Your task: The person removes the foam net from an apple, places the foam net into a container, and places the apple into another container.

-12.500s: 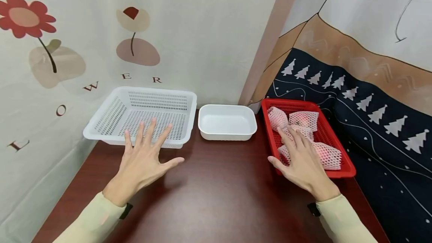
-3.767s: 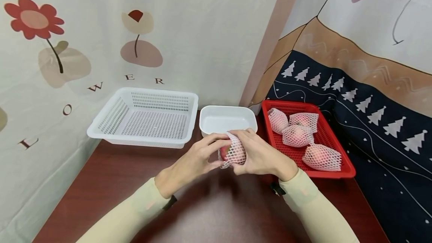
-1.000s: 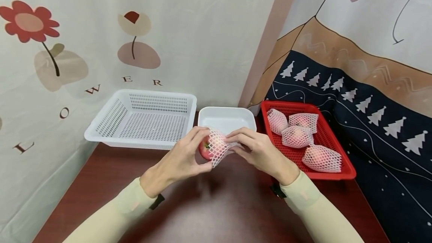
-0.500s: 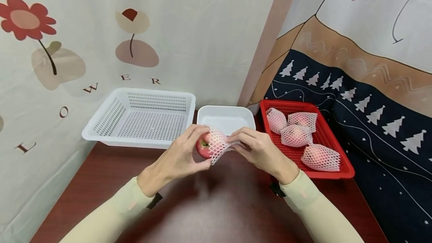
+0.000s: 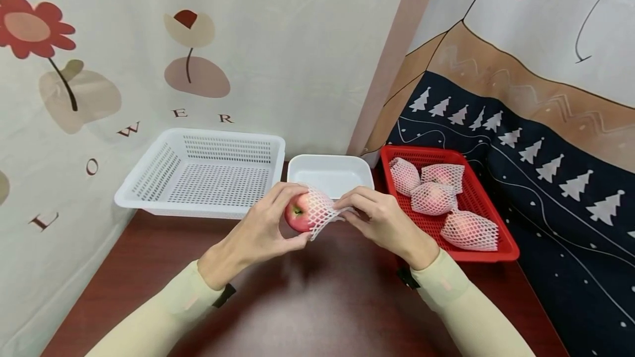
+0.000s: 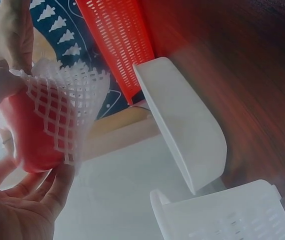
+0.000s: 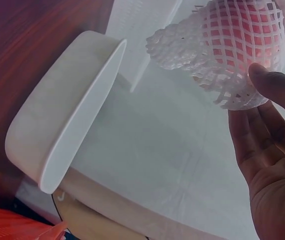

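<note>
A red apple (image 5: 296,215) hangs over the table between my two hands, its stem end bare and turned to the left. White foam netting (image 5: 321,211) covers its right part and trails off to a loose end. With thumb and fingers my left hand (image 5: 255,230) grips the apple and the edge of the net. My right hand (image 5: 384,222) pinches the loose end of the netting. In the left wrist view the red skin (image 6: 30,130) shows beside the open net edge. The right wrist view shows my thumb pressing the mesh (image 7: 232,65).
Behind the hands stands a small white tub (image 5: 329,161). To its left is a white perforated basket (image 5: 198,211). A red basket (image 5: 488,255) on the right holds several netted apples (image 5: 434,199). Curtains (image 5: 307,70) hang behind the dark wooden table (image 5: 317,313).
The apple left the red basket for my hands. Over the last second the netting has slid rightward, baring more of the stem end, and the left hand has drifted left with the apple.
</note>
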The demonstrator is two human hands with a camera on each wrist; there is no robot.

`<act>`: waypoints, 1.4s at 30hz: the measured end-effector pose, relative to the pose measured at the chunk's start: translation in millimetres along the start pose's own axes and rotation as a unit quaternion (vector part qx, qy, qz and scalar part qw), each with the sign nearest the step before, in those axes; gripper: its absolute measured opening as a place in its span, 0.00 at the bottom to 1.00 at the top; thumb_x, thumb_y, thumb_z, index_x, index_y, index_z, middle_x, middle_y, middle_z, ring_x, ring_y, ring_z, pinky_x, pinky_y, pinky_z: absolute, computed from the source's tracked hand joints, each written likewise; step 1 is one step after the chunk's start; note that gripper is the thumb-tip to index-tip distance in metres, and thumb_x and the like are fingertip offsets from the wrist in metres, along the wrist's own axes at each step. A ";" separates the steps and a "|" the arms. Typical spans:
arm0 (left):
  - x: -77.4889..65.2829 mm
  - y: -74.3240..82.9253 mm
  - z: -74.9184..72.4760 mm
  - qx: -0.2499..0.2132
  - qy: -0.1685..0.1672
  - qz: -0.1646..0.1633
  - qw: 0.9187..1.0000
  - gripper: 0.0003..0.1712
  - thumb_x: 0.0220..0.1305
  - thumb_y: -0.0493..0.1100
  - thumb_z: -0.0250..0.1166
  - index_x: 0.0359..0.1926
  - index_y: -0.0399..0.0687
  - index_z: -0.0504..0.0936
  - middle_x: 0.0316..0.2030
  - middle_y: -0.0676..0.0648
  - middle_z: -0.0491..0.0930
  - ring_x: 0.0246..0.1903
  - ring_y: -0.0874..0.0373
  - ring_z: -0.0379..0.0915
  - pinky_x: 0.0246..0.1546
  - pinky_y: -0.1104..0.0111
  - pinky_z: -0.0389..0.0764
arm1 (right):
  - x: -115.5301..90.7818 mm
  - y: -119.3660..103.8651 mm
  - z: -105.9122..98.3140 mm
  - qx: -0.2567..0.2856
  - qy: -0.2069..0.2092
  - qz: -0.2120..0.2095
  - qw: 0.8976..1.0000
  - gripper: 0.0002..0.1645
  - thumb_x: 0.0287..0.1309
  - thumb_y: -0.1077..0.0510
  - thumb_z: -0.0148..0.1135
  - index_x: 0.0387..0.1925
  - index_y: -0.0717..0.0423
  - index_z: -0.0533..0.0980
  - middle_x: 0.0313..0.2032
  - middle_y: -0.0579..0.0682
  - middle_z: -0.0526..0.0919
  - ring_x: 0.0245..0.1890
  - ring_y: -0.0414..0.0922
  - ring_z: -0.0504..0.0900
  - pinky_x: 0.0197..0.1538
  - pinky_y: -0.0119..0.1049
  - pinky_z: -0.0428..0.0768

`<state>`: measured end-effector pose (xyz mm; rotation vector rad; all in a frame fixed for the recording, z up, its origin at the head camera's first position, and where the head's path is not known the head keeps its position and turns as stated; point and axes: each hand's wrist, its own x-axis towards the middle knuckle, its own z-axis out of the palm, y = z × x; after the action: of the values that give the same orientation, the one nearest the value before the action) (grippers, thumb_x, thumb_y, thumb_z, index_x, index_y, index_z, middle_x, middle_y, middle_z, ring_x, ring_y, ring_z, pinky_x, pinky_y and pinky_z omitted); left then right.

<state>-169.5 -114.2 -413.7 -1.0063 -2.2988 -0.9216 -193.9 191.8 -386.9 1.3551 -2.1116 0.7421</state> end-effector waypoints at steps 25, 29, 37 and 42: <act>-1.8 -3.5 -1.2 -0.007 -0.005 -0.011 1.000 0.48 0.55 0.45 0.92 0.74 0.45 0.79 0.67 0.46 0.83 0.63 0.55 0.83 0.63 0.60 0.90 | -1.4 2.7 -2.5 -0.007 0.000 0.012 1.000 0.25 0.53 0.73 0.90 0.50 0.53 0.90 0.46 0.48 0.94 0.44 0.42 0.93 0.53 0.34 0.95; -1.7 -3.3 -2.4 -0.006 -0.007 -0.013 1.000 0.48 0.56 0.46 0.91 0.74 0.45 0.79 0.68 0.47 0.83 0.64 0.55 0.83 0.64 0.62 0.89 | -1.0 2.4 -3.5 -0.010 -0.002 0.015 1.000 0.24 0.53 0.72 0.90 0.49 0.53 0.90 0.46 0.48 0.94 0.43 0.42 0.93 0.53 0.35 0.95; -2.1 -2.4 -5.4 -0.012 -0.009 -0.016 1.000 0.48 0.56 0.46 0.92 0.74 0.45 0.79 0.68 0.47 0.83 0.63 0.56 0.83 0.65 0.67 0.89 | -0.5 1.7 -5.3 -0.005 -0.010 0.027 1.000 0.23 0.55 0.72 0.89 0.49 0.53 0.90 0.46 0.49 0.94 0.45 0.43 0.93 0.56 0.35 0.95; -3.7 -2.7 -5.0 -0.009 -0.006 -0.015 1.000 0.48 0.56 0.45 0.92 0.74 0.47 0.79 0.67 0.47 0.83 0.61 0.57 0.83 0.61 0.63 0.91 | -1.8 2.8 -4.1 -0.007 -0.004 0.016 1.000 0.25 0.53 0.73 0.89 0.49 0.53 0.90 0.46 0.48 0.94 0.44 0.42 0.92 0.54 0.35 0.95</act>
<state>-168.6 -121.0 -413.7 -0.9913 -2.3254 -0.9525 -195.2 196.7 -385.7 1.3228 -2.1450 0.7331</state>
